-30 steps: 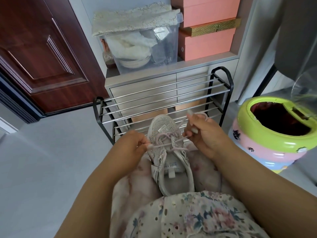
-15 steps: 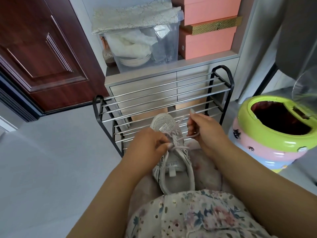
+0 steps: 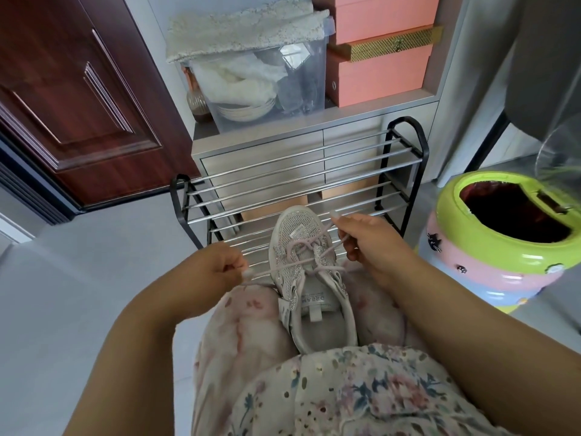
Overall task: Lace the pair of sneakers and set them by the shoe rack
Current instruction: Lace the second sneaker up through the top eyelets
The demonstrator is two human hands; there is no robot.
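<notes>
A pale pink mesh sneaker (image 3: 309,278) lies on my lap between my knees, toe pointing away toward the shoe rack (image 3: 298,171). Its pink lace (image 3: 283,269) crosses the upper eyelets. My left hand (image 3: 217,269) pinches one lace end and holds it taut out to the left of the shoe. My right hand (image 3: 367,237) grips the other lace end just right of the toe. Only this one sneaker is visible.
The black-framed rack with chrome bars stands right in front of my knees, against a grey cabinet (image 3: 314,133) carrying a clear storage bin (image 3: 261,80) and pink boxes (image 3: 377,77). A green-rimmed pink bin (image 3: 490,250) stands at right, a dark wooden door (image 3: 78,99) at left.
My left hand moved from the shoe's tongue out to the left, drawing the lace end taut. My right hand stayed by the toe with its lace end.
</notes>
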